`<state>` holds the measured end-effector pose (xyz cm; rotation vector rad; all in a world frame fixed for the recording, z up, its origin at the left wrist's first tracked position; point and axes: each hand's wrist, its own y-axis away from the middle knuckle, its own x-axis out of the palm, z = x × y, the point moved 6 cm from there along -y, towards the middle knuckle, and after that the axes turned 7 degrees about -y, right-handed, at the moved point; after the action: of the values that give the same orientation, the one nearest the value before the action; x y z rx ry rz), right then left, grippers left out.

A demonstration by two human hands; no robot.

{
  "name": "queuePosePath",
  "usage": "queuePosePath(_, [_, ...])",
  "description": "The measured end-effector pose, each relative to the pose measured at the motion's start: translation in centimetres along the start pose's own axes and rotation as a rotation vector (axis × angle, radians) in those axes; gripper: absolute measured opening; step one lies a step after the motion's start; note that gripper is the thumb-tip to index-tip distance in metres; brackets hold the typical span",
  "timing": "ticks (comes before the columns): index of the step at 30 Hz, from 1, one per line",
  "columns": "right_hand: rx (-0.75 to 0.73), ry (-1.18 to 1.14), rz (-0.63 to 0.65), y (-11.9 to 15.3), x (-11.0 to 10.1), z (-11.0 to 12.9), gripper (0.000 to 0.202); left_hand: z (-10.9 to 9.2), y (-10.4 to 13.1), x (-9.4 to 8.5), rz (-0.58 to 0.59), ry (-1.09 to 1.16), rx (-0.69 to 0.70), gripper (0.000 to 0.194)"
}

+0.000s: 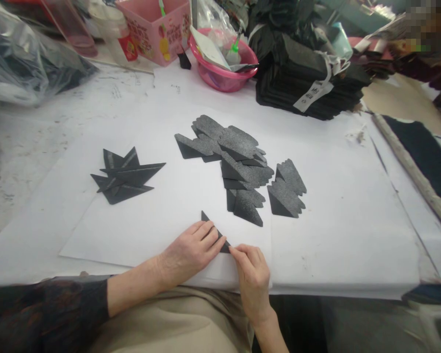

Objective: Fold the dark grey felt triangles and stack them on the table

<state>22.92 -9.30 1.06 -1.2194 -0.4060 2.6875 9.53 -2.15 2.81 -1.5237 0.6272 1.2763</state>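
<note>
Near the table's front edge, left hand presses flat and right hand pinches a small black triangular paper piece, whose fold could slip crooked.

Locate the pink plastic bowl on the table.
In the head view the pink bowl sits at the far edge, centre, between the pink box and the stack of black material.

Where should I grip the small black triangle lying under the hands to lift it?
Probably at the far pointed tip of the black triangle, coming from above and the far side. It lies flat on the white sheet; the left hand covers its middle, the right hand pinches the near corner, so only that tip is bare.
</note>
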Motion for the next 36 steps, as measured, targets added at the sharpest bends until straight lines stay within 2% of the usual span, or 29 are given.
queuePosePath(7, [0.019,0.000,-0.025,0.3,0.0,0.0,0.026,-0.7,-0.3,0.2,-0.021,0.075,0.050,0.021])
queuePosePath(14, [0.071,0.000,-0.108,0.9,-0.6,-0.4,0.019,-0.9,-0.1,0.3,-0.020,0.028,0.053,0.023])
queuePosePath(24, [0.038,0.057,-0.080,1.1,-0.6,-0.2,0.022,-1.0,-0.2,0.5,0.010,0.055,0.057,0.025])
queuePosePath(31, [0.045,0.062,-0.085,1.2,-0.6,-0.1,0.024,-1.4,-0.3,0.7,0.029,0.097,0.160,0.028])
queuePosePath(36, [0.094,-0.003,-0.146,1.5,-1.0,-0.4,0.020,-1.5,-0.1,0.9,0.022,0.084,0.166,0.031])
